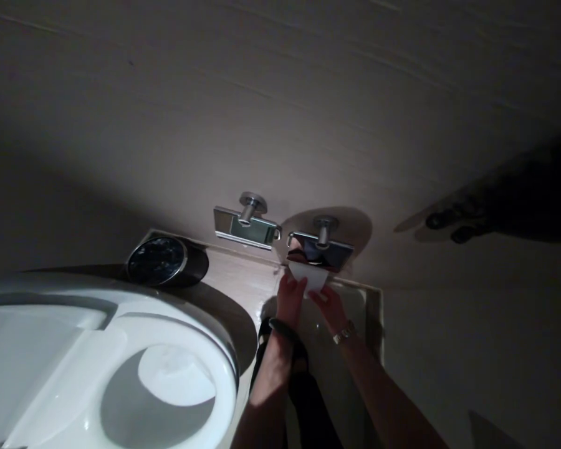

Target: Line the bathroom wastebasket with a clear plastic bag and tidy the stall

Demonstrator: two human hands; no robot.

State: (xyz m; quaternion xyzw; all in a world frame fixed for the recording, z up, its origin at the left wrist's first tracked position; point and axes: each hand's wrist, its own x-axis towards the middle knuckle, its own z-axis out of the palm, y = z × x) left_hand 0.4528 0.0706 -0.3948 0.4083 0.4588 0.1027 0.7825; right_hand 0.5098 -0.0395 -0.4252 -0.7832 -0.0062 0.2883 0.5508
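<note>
Two chrome toilet paper holders are fixed to the wall, the left holder [247, 226] and the right holder [321, 248]. A white sheet of toilet paper [311, 274] hangs from the right one. My left hand [290, 298], with a dark band on the wrist, pinches the sheet's left edge. At the lower right edge of the sheet, the fingers of my right hand [330, 307] grip it; a watch sits on that wrist.
A white toilet [121, 368] with its seat down fills the lower left. A round dark bin with a chrome rim [161, 260] stands on the floor beside it. The beige wall [280, 112] fills the upper view. The room is dim.
</note>
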